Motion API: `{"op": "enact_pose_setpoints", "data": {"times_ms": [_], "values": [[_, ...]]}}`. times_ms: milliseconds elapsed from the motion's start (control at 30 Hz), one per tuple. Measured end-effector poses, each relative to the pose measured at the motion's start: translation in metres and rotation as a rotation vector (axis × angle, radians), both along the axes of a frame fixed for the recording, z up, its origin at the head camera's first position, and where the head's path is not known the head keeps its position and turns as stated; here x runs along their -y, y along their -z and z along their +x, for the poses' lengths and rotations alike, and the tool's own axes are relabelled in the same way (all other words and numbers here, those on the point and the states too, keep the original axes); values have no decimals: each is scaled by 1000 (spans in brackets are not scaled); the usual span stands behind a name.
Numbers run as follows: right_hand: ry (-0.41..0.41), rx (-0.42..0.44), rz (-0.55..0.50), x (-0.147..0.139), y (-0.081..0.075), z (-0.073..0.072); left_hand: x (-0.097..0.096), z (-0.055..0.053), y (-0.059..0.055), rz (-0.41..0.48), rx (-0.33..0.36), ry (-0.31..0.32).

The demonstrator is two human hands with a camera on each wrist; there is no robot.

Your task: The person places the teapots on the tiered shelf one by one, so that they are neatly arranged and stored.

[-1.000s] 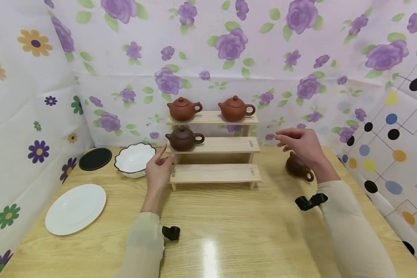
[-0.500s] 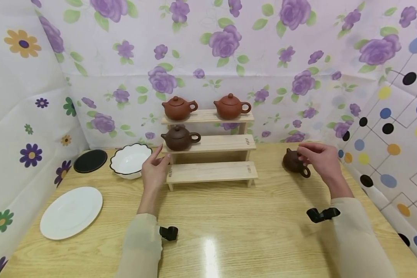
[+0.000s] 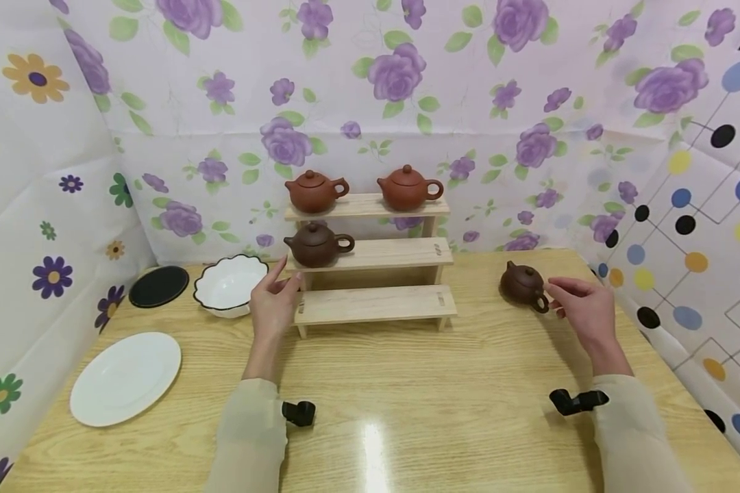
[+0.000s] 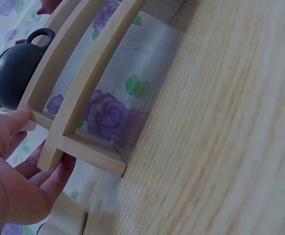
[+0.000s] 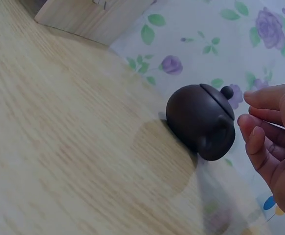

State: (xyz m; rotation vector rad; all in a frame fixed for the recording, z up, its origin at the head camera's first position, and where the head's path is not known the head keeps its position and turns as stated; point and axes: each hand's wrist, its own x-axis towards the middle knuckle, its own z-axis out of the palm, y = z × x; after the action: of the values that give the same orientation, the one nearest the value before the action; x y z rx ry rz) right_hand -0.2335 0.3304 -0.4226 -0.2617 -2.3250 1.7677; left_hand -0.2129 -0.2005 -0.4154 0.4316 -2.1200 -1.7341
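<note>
A dark brown teapot [image 3: 523,285] sits on the table at the right, its handle turned toward my right hand [image 3: 584,311]. In the right wrist view the thumb and bent fingers [image 5: 262,142] are a little apart from the handle and hold nothing. At the left end of the three-tier wooden stand [image 3: 376,305], my left hand [image 3: 273,301] grips the step ends. Its thumb touches the middle step and its fingers [image 4: 59,178] curl by the bottom one. Another dark brown teapot [image 3: 314,246] stands on the middle step, above that hand.
Two reddish teapots, a left one [image 3: 314,193] and a right one [image 3: 407,189], stand on the top step. To the left are a scalloped white bowl [image 3: 228,284], a black round mat [image 3: 159,286] and a white plate [image 3: 126,378]. Patterned cloth walls enclose the table [image 3: 407,390].
My right hand has moved right and down, from above the right dark teapot to beside its handle. My left hand stays at the stand. The head view has shifted slightly.
</note>
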Motion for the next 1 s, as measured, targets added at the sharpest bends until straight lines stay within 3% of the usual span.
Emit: {"op": "enact_pose_setpoints", "data": {"times_ms": [300, 533, 1000], "values": [[37, 64, -32, -2, 12, 1, 0, -1, 1, 14, -11, -13], [46, 111, 51, 0, 18, 4, 0, -1, 1, 22, -10, -10], [47, 127, 109, 3, 27, 7, -1, 0, 0, 17, -19, -6]]}}
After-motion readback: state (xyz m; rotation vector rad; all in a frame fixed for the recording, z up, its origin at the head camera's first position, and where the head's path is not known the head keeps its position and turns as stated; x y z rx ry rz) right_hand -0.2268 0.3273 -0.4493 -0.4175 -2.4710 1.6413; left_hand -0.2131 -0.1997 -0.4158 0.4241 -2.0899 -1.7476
